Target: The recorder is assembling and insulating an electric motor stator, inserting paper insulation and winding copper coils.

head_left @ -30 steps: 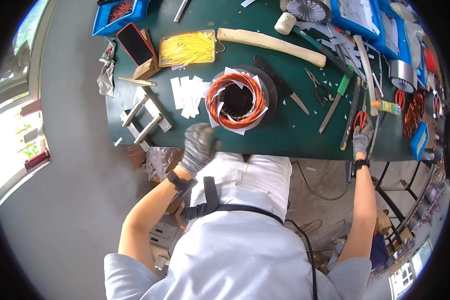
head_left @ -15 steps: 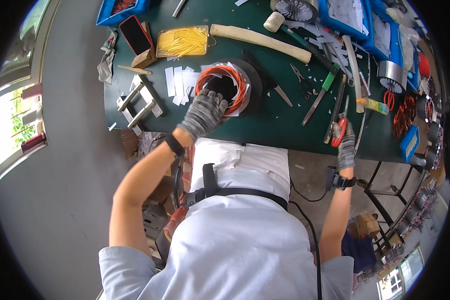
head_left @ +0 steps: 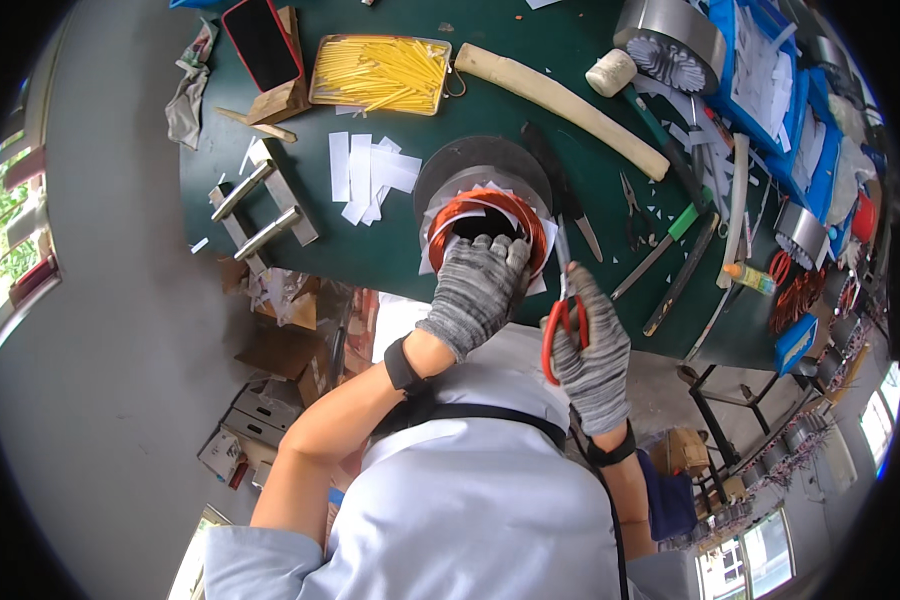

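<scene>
A round metal stator (head_left: 485,175) with orange copper windings (head_left: 460,212) and white paper slips stands near the front edge of the green table (head_left: 370,255). My left hand (head_left: 475,290), in a grey knit glove, rests on the near side of the windings with its fingers curled over them. My right hand (head_left: 595,350), gloved the same way, grips red-handled scissors (head_left: 562,300). Their blades point up toward the right side of the windings.
White paper strips (head_left: 370,175) lie left of the stator, a tray of yellow sticks (head_left: 380,72) and a phone on a wooden block (head_left: 265,50) behind. A long cream club (head_left: 570,100), mallet (head_left: 615,72), pliers, and blue bins (head_left: 770,80) fill the right side.
My right hand has brought the red scissors from the table's right side over to the stator. My left hand stays on the windings. The view has shifted closer to the stator.
</scene>
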### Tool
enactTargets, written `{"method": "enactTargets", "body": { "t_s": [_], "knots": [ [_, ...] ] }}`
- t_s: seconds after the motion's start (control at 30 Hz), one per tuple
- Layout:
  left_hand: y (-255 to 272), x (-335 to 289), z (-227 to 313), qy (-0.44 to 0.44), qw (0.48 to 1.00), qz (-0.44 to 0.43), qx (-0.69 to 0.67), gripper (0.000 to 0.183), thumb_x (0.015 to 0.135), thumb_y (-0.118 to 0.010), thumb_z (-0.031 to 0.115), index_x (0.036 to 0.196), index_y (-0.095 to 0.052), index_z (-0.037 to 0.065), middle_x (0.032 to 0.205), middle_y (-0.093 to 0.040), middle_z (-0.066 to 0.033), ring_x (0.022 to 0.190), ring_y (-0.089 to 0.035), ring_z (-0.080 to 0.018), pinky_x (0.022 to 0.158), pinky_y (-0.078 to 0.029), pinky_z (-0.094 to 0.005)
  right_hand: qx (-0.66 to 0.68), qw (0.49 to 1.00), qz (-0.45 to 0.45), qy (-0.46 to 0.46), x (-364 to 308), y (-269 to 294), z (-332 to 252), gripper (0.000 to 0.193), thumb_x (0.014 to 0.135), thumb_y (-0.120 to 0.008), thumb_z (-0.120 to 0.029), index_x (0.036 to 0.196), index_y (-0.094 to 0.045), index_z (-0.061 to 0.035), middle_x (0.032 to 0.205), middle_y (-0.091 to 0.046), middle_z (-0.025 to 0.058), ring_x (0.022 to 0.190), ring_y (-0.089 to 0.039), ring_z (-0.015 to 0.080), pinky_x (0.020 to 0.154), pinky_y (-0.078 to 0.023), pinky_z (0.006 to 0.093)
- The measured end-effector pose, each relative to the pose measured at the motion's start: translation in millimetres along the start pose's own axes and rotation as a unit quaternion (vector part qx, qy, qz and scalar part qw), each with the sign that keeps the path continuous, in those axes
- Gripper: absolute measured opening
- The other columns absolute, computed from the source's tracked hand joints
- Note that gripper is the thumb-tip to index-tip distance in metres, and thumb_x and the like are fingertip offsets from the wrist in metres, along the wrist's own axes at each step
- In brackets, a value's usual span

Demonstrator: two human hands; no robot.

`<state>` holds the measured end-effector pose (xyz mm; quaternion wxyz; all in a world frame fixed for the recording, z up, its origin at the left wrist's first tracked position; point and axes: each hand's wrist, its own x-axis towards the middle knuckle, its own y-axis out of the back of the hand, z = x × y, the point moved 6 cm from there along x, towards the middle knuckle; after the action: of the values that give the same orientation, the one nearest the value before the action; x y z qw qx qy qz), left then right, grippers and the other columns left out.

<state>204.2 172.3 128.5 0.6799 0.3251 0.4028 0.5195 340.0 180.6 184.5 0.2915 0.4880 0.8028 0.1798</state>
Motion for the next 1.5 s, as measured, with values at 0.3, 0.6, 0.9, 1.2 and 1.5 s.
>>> {"method": "enactTargets", "body": {
  "t_s": [0.3, 0.6, 0.9, 1.2, 1.5],
  "knots": [
    [-3, 3, -4, -0.023, 0.99, 0.041, -0.13, 0.036, 0.072, -0.064, 0.019, 0.101, -0.053, 0.003, 0.083, -0.056, -0.013, 0.068, -0.055, -0.0276, 0.056, -0.044, -0.0392, -0.141, 0.988, -0.066, 0.014, 31, -11, -8, 0.053, 0.076, -0.062, -0.025, 0.127, -0.05, -0.0209, 0.086, -0.057, 0.0101, 0.069, -0.059, 0.0265, 0.063, -0.052, 0.0369],
    [-15, -6, -4, -0.071, 0.985, -0.065, -0.146, 0.039, 0.079, -0.049, 0.015, 0.115, -0.048, 0.0, 0.091, -0.057, -0.0167, 0.081, -0.058, -0.0293, 0.07, -0.048, -0.0419, -0.191, 0.951, -0.242, -0.037, 80, 7, -23, 0.049, 0.077, -0.06, -0.026, 0.125, -0.052, -0.0154, 0.098, -0.061, 0.0124, 0.075, -0.06, 0.0279, 0.068, -0.05, 0.037],
    [-14, -5, -4, -0.146, 0.985, -0.017, -0.094, 0.034, 0.076, -0.052, 0.016, 0.107, -0.053, 0.001, 0.089, -0.059, -0.015, 0.075, -0.061, -0.0276, 0.061, -0.05, -0.0392, -0.112, 0.792, -0.599, -0.022, 180, -24, -21, 0.049, 0.076, -0.064, -0.021, 0.123, -0.052, -0.0119, 0.097, -0.063, 0.0171, 0.08, -0.063, 0.0319, 0.073, -0.051, 0.0343],
    [17, -1, -16, -0.137, 0.986, 0.001, -0.093, 0.03, 0.07, -0.059, 0.019, 0.097, -0.054, 0.006, 0.093, -0.057, -0.0133, 0.08, -0.059, -0.0255, 0.062, -0.048, -0.0385, -0.082, 0.938, -0.337, 0.023, 103, 12, 8, 0.051, 0.072, -0.071, -0.027, 0.111, -0.051, 0.0, 0.09, -0.061, 0.0149, 0.076, -0.062, 0.0305, 0.069, -0.05, 0.0349],
    [3, -5, -19, -0.023, 0.991, 0.039, -0.126, 0.035, 0.076, -0.06, 0.029, 0.103, -0.056, 0.005, 0.093, -0.057, -0.0158, 0.078, -0.058, -0.0304, 0.066, -0.047, -0.0425, -0.066, 0.93, -0.361, -0.013, 100, -1, 12, 0.041, 0.075, -0.068, -0.023, 0.105, -0.052, 0.0002, 0.087, -0.062, 0.0167, 0.074, -0.062, 0.0319, 0.065, -0.05, 0.0373]
  ]
}}
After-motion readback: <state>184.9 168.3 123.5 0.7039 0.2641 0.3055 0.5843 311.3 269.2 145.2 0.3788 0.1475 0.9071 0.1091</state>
